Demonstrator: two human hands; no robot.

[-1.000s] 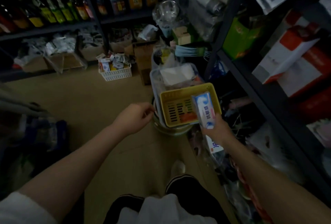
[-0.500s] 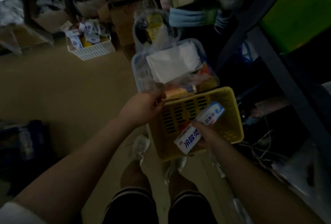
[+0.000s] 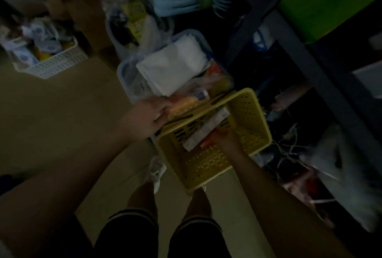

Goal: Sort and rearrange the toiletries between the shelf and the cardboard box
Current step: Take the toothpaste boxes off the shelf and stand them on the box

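A yellow slotted plastic basket (image 3: 252, 133) sits in front of me, above my feet. My right hand (image 3: 219, 140) reaches down inside it and holds a long white toothpaste box (image 3: 206, 129) against the basket's far wall. My left hand (image 3: 146, 119) grips the basket's left rim at its far corner. Just beyond the basket stands a clear plastic bin (image 3: 124, 71) with a white folded pack (image 3: 173, 65) and orange packets (image 3: 186, 102) in it. The scene is dark and blurred.
A white perforated basket (image 3: 57, 61) of small packets stands on the floor at the left. A dark metal shelf frame (image 3: 310, 61) runs down the right, with bags and cords under it. Cardboard boxes (image 3: 86, 10) stand behind. Tan floor lies open at the left.
The view has tipped further down and closer. My right hand has lowered the toothpaste box from above the basket down into it. My left hand has moved onto the basket's rim.
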